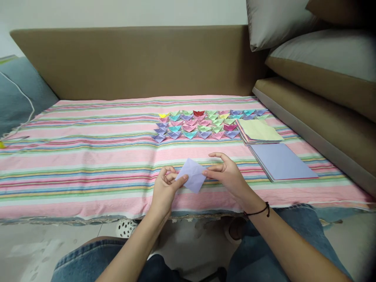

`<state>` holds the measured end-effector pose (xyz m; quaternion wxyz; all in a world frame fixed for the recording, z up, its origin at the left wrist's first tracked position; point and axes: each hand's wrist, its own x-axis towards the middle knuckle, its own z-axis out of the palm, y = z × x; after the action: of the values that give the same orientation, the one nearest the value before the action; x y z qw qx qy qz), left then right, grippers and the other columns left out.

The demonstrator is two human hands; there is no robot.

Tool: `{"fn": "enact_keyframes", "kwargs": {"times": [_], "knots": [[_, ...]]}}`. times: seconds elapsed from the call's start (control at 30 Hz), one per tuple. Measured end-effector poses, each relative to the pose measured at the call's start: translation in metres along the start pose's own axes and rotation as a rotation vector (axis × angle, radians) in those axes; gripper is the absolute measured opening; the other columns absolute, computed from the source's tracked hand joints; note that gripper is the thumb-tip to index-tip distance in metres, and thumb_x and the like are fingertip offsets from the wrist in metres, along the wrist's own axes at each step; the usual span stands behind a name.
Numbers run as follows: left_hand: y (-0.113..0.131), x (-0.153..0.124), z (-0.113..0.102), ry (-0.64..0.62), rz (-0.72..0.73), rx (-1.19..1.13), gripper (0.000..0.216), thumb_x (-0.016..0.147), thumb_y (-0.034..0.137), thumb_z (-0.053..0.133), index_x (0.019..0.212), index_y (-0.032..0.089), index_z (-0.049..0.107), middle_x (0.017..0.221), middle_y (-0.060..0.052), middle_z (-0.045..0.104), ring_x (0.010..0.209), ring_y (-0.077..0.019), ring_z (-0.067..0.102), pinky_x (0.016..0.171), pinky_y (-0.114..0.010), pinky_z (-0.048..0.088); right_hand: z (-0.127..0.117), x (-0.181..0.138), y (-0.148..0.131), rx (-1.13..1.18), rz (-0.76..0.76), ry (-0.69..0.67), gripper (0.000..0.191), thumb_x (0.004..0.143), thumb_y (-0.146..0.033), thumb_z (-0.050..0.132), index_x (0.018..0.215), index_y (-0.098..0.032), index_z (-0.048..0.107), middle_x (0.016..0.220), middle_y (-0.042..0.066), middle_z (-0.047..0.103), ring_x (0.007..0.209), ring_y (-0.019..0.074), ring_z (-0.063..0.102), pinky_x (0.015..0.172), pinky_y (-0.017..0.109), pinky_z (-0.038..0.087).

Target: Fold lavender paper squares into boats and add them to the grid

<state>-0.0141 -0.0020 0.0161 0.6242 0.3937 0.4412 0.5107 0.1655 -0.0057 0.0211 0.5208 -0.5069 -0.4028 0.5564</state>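
A small lavender piece of folded paper (192,175), turned like a diamond with creases across it, is held up between my two hands above the near part of the striped cloth. My left hand (167,186) pinches its left corner, thumb on top. At the right corner, my right hand (226,172) grips it between thumb and fingertips, with the index finger raised and bent. Beyond the hands, several small folded paper boats (189,128) in many colours stand in rows on the cloth.
Right of the boats lie a stack of pale yellow-topped paper (260,130) and a stack of lavender-topped paper (283,161). The striped cloth (73,156) covers the seat. Cushions (320,66) pile up at right; a brown backrest (141,62) stands behind. A white cable (23,94) hangs at left.
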Motion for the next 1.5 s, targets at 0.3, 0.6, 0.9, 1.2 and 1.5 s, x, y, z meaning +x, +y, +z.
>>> {"fn": "enact_keyframes", "kwargs": {"times": [0.3,0.6,0.9,1.2,1.5], "knots": [[-0.003,-0.003,0.002,-0.200,0.114,0.115,0.042,0.067,0.024,0.073,0.087,0.024,0.035,0.068,0.006,0.059,0.059,-0.0096,0.056,0.059,-0.022,0.044,0.003,-0.001,0.002,0.102,-0.063,0.078,0.055,0.060,-0.033,0.078,0.101,-0.021,0.043,0.068,0.001,0.072,0.062,0.0184,0.067,0.063,0.031,0.052],[-0.004,-0.008,0.000,-0.297,0.158,0.386,0.040,0.070,0.021,0.068,0.110,0.024,0.063,0.098,-0.006,0.059,0.072,-0.0140,0.054,0.061,-0.025,0.047,0.004,-0.005,0.003,0.142,0.018,0.024,0.040,0.061,-0.033,0.077,0.093,-0.019,0.058,0.070,0.000,0.067,0.060,0.0139,0.060,0.055,0.025,0.046],[-0.002,-0.009,0.000,-0.333,0.174,0.442,0.044,0.068,0.014,0.068,0.110,0.027,0.066,0.107,-0.007,0.065,0.071,-0.0137,0.056,0.055,-0.023,0.046,0.011,-0.007,0.015,-0.039,0.000,-0.111,0.030,0.063,-0.040,0.074,0.056,-0.017,0.055,0.051,-0.004,0.048,0.047,0.0082,0.040,0.043,0.022,0.029],[0.002,-0.012,0.001,-0.382,0.089,0.380,0.054,0.067,0.012,0.066,0.118,0.027,0.060,0.127,-0.007,0.058,0.104,-0.0236,0.059,0.065,-0.026,0.053,0.008,-0.006,0.010,-0.058,-0.044,-0.141,0.037,0.075,-0.046,0.062,0.054,-0.017,0.054,0.053,-0.002,0.044,0.052,0.0107,0.041,0.048,0.024,0.035],[0.000,-0.009,0.002,-0.275,0.155,0.314,0.053,0.065,0.011,0.070,0.114,0.029,0.063,0.128,-0.005,0.057,0.115,-0.0221,0.053,0.085,-0.031,0.050,0.009,-0.008,0.006,-0.109,-0.058,-0.208,0.031,0.071,-0.040,0.067,0.053,-0.017,0.057,0.050,-0.004,0.047,0.047,0.0089,0.043,0.047,0.023,0.037]]}}
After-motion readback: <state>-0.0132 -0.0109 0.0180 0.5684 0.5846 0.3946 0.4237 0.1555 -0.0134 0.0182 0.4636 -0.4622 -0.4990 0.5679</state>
